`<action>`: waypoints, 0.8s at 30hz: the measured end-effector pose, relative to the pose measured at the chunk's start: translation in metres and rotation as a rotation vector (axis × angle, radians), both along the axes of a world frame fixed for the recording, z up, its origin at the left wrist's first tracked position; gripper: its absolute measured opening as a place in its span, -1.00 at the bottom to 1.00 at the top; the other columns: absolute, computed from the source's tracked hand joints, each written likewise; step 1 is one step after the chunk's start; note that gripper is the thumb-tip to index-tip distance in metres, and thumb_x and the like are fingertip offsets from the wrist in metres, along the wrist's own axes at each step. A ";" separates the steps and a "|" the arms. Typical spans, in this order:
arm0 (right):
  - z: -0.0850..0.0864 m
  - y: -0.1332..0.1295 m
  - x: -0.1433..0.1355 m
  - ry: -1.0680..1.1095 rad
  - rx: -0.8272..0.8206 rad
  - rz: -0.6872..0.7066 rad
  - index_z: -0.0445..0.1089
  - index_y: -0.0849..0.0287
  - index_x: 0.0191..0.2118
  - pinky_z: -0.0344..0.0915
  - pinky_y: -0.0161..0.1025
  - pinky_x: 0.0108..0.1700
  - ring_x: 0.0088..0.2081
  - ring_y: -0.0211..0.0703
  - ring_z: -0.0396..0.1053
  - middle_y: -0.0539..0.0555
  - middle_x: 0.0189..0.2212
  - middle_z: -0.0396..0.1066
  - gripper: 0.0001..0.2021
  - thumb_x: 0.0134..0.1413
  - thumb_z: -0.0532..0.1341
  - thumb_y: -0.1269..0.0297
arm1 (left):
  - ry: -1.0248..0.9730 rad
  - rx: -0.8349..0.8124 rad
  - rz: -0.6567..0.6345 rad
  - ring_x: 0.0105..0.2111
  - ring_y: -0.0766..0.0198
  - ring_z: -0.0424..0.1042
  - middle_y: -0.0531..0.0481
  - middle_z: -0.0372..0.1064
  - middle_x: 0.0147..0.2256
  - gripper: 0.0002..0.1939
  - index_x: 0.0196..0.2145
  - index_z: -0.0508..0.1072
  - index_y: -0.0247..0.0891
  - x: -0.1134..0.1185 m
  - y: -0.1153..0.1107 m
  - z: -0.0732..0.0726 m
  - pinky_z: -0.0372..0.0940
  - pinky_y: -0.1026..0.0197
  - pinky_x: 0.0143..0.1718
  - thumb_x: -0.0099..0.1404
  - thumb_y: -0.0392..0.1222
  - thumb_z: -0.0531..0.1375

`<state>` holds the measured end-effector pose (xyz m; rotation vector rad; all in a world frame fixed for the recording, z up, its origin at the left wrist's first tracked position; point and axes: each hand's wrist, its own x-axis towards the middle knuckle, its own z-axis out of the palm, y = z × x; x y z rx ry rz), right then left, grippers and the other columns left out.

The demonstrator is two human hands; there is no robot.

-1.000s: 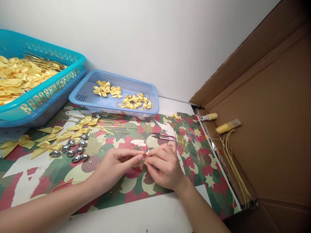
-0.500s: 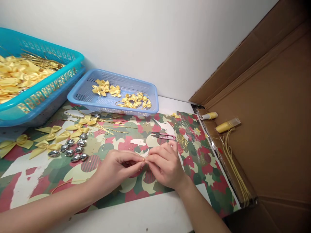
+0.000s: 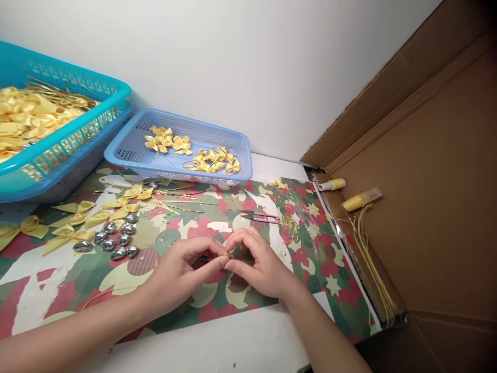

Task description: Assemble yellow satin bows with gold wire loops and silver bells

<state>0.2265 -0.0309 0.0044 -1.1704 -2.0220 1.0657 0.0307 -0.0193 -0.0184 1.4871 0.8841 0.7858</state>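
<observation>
My left hand [image 3: 194, 267] and my right hand [image 3: 258, 261] meet fingertip to fingertip above the patterned paper, both pinched. Between them shows a small golden bit of cord [image 3: 228, 255], mostly covered by the fingers. A thin orange-gold cord [image 3: 97, 298] comes out from behind my left forearm; whether it is the same piece I cannot tell. Left of my left hand lie several silver heart-shaped beads [image 3: 123, 239] and yellow ribbon bows [image 3: 69, 235]. Beyond my right hand rest thread snips [image 3: 261, 217] with a pink handle.
A blue basket [image 3: 176, 172] holds bows, some with cords. The teal basket [image 3: 116, 96] at left is heaped with bows and gold strips. Loose gold strips [image 3: 171, 199] lie mid-table. At right are yellow cords [image 3: 375, 274], two yellow tubes [image 3: 361, 199] and a cardboard wall [image 3: 435, 181].
My right hand's fingers have arched and their grip has shifted, with the thumb now up against the left thumb. The hands stay together in nearly the same place; the view has moved slightly.
</observation>
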 end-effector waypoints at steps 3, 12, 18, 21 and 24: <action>-0.003 0.001 -0.001 0.015 0.009 -0.010 0.28 0.08 -0.31 0.26 -0.19 -0.01 -0.11 -0.17 0.31 -0.01 -0.25 0.40 -0.92 0.23 0.20 0.33 | -0.021 -0.023 -0.019 -0.40 0.21 0.42 -0.03 0.49 -0.42 -0.74 -0.41 0.51 -0.22 0.000 -0.001 0.000 0.29 0.23 -0.38 0.32 -0.03 0.17; -0.007 0.000 -0.008 -0.013 0.105 -0.100 0.25 0.10 -0.39 0.19 -0.19 -0.08 -0.24 -0.19 0.30 -0.04 -0.37 0.38 -0.85 0.20 0.19 0.40 | -0.045 0.028 0.005 -0.39 0.26 0.40 0.00 0.41 -0.40 -0.75 -0.40 0.43 -0.22 0.000 0.000 -0.001 0.29 0.26 -0.36 0.38 -0.08 0.10; -0.009 -0.001 -0.008 -0.064 0.187 -0.100 0.25 0.11 -0.39 0.12 -0.19 -0.13 -0.27 -0.21 0.25 -0.05 -0.39 0.37 -0.85 0.23 0.17 0.39 | -0.003 0.143 0.028 -0.38 0.28 0.32 0.03 0.32 -0.38 -0.74 -0.45 0.31 -0.21 0.000 0.000 -0.003 0.24 0.27 -0.39 0.41 -0.16 0.03; -0.010 -0.001 -0.008 -0.057 0.214 -0.116 0.24 0.11 -0.38 0.11 -0.20 -0.13 -0.29 -0.22 0.24 -0.05 -0.39 0.37 -0.85 0.25 0.16 0.37 | 0.049 0.181 0.002 -0.42 0.29 0.28 0.04 0.29 -0.41 -0.73 -0.46 0.26 -0.20 0.000 -0.001 -0.003 0.19 0.26 -0.41 0.41 -0.18 -0.02; -0.009 -0.002 -0.009 -0.058 0.205 -0.119 0.23 0.11 -0.38 0.10 -0.20 -0.14 -0.29 -0.22 0.25 -0.05 -0.39 0.36 -0.84 0.27 0.14 0.35 | 0.094 0.213 0.007 -0.46 0.30 0.22 0.06 0.24 -0.45 -0.71 -0.48 0.21 -0.20 0.000 -0.001 -0.002 0.16 0.26 -0.43 0.41 -0.17 -0.05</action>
